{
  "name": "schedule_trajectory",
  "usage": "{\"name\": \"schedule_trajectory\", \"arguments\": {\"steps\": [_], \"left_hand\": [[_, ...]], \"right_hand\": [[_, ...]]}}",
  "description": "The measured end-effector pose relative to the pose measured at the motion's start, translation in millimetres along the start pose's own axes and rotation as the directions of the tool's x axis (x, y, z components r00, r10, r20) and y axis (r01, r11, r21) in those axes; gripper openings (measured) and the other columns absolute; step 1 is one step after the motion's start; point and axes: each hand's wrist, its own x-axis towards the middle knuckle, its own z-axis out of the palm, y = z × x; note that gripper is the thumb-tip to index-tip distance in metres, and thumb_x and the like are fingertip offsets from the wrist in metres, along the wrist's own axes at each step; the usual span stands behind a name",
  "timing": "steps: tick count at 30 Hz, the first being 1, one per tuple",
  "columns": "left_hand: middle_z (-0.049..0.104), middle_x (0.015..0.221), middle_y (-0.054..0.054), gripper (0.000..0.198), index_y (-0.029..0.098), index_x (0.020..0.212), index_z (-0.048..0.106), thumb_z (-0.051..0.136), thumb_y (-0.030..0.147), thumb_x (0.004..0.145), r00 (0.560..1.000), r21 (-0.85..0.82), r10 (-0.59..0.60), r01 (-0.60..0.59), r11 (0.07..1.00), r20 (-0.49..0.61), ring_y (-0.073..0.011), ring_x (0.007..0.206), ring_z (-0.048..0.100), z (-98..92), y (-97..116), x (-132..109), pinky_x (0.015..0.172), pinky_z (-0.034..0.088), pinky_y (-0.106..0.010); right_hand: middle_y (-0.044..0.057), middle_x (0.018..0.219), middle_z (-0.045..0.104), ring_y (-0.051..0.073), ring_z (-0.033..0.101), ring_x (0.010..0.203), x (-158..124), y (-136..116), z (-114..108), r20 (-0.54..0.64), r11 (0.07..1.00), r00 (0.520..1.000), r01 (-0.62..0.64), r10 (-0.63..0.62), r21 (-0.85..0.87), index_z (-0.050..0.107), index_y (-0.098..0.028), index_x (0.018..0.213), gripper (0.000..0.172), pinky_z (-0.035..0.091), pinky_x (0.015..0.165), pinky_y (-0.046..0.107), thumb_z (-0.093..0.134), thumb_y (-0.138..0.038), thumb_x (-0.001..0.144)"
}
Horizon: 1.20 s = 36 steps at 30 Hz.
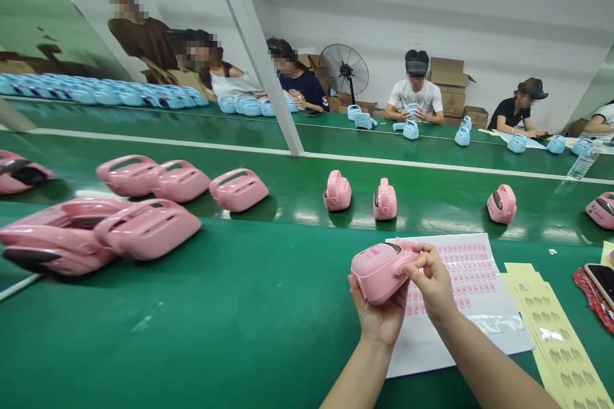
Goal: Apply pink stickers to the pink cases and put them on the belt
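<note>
A pink plastic casing with a carry handle is held up over the green bench, tilted, with a darker pink pattern on its upper face. My left hand supports it from below, fingers wrapped round its underside. At the handle's end on the right side, the thumb and fingers of my right hand are closed against the casing; whether a small piece is pinched there I cannot tell. Beneath both hands lies a white sheet of small pink stickers. Beside it are yellow strips bearing rows of greyish stickers.
Pink casings are grouped at the left; more, such as one pink casing, stand along the green belt. A phone lies on red wrapping at right. Across the bench, several people handle blue casings. A white post slants upward.
</note>
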Motion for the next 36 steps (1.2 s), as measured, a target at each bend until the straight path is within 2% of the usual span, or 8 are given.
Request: {"name": "schedule_trajectory", "arguments": {"steps": [8, 13, 20, 25, 29, 31, 33, 36], "left_hand": [[0.07, 0.097, -0.017, 0.043, 0.013, 0.105, 0.061, 0.042, 0.045, 0.084, 1.0, 0.008, -0.004, 0.004, 1.0, 0.016, -0.0258, 0.091, 0.065, -5.2, -1.0, 0.8, 0.08, 0.051, -0.034], [0.07, 0.098, -0.014, 0.044, 0.015, 0.106, 0.061, 0.041, 0.047, 0.083, 0.997, -0.008, -0.071, 0.071, 0.997, 0.039, -0.0225, 0.089, 0.066, -6.8, -0.5, 0.0, 0.08, 0.051, -0.031], [0.069, 0.1, -0.013, 0.047, 0.017, 0.115, 0.055, 0.047, 0.046, 0.079, 0.994, -0.021, -0.1, 0.101, 0.995, 0.036, -0.0241, 0.09, 0.065, -11.2, 2.1, 0.8, 0.08, 0.05, -0.032], [0.069, 0.1, -0.014, 0.047, 0.016, 0.115, 0.054, 0.048, 0.045, 0.078, 0.994, -0.034, -0.102, 0.103, 0.994, 0.029, -0.0237, 0.087, 0.066, -13.5, 3.8, 1.7, 0.078, 0.051, -0.031], [0.069, 0.1, -0.014, 0.04, 0.015, 0.107, 0.059, 0.049, 0.041, 0.077, 0.992, -0.009, -0.113, 0.114, 0.993, 0.056, -0.0238, 0.089, 0.066, -10.9, 4.0, 0.5, 0.078, 0.051, -0.03], [0.07, 0.097, -0.013, 0.037, 0.015, 0.103, 0.062, 0.051, 0.039, 0.076, 0.992, -0.008, -0.117, 0.117, 0.993, 0.039, -0.0235, 0.086, 0.066, -8.2, 5.5, -0.2, 0.077, 0.052, -0.03], [0.07, 0.098, -0.013, 0.038, 0.015, 0.103, 0.062, 0.053, 0.039, 0.075, 0.992, 0.01, -0.121, 0.121, 0.993, 0.039, -0.024, 0.086, 0.066, -6.2, 9.7, 0.8, 0.077, 0.053, -0.032], [0.067, 0.108, -0.013, 0.044, 0.019, 0.111, 0.058, 0.058, 0.041, 0.072, 0.99, 0.063, -0.071, 0.063, 0.996, 0.125, -0.0272, 0.097, 0.062, -7.7, 22.0, 7.2, 0.082, 0.051, -0.038]], "right_hand": [[0.007, 0.093, 0.055, 0.024, 0.048, 0.104, -1.1, 3.4, 1.1, -0.066, 0.99, 0.998, 0.015, -0.025, -0.142, 0.059, -0.021, 0.054, 0.017, 0.033, 0.093, 0.04, 0.065, -0.031, 0.066], [0.007, 0.091, 0.056, 0.023, 0.05, 0.099, -3.9, 7.6, 3.9, -0.112, 0.954, 0.983, 0.109, -0.145, -0.28, 0.055, -0.021, 0.055, 0.02, 0.035, 0.09, 0.041, 0.06, -0.03, 0.071], [0.006, 0.088, 0.053, 0.022, 0.051, 0.088, -7.0, 14.5, 3.8, -0.034, 0.787, 0.907, 0.346, -0.421, -0.511, 0.055, -0.023, 0.061, 0.016, 0.041, 0.08, 0.041, 0.053, -0.023, 0.077], [0.006, 0.087, 0.053, 0.019, 0.05, 0.08, -5.7, 18.8, 0.3, 0.054, 0.692, 0.852, 0.458, -0.52, -0.558, 0.055, -0.023, 0.062, 0.017, 0.042, 0.074, 0.038, 0.052, -0.021, 0.079], [0.007, 0.098, 0.051, 0.023, 0.049, 0.096, -4.9, 25.3, -0.4, -0.05, 0.78, 0.886, 0.377, -0.46, -0.5, 0.056, -0.023, 0.083, 0.009, 0.041, 0.084, 0.041, 0.057, -0.026, 0.075], [0.009, 0.111, 0.048, 0.024, 0.047, 0.103, -4.2, 30.3, -1.4, -0.1, 0.861, 0.931, 0.28, -0.352, -0.426, 0.05, -0.022, 0.105, 0.039, 0.041, 0.088, 0.042, 0.062, -0.031, 0.07], [0.011, 0.12, 0.045, 0.024, 0.048, 0.106, -0.5, 36.5, -3.6, -0.058, 0.924, 0.973, 0.192, -0.223, -0.331, 0.042, -0.023, 0.119, 0.058, 0.042, 0.087, 0.04, 0.065, -0.034, 0.068], [0.009, 0.112, 0.054, 0.021, 0.054, 0.098, 16.7, 47.7, -9.0, 0.013, 0.958, 0.997, 0.082, -0.081, -0.274, 0.047, -0.023, 0.115, 0.04, 0.046, 0.081, 0.035, 0.053, -0.036, 0.078]]}}
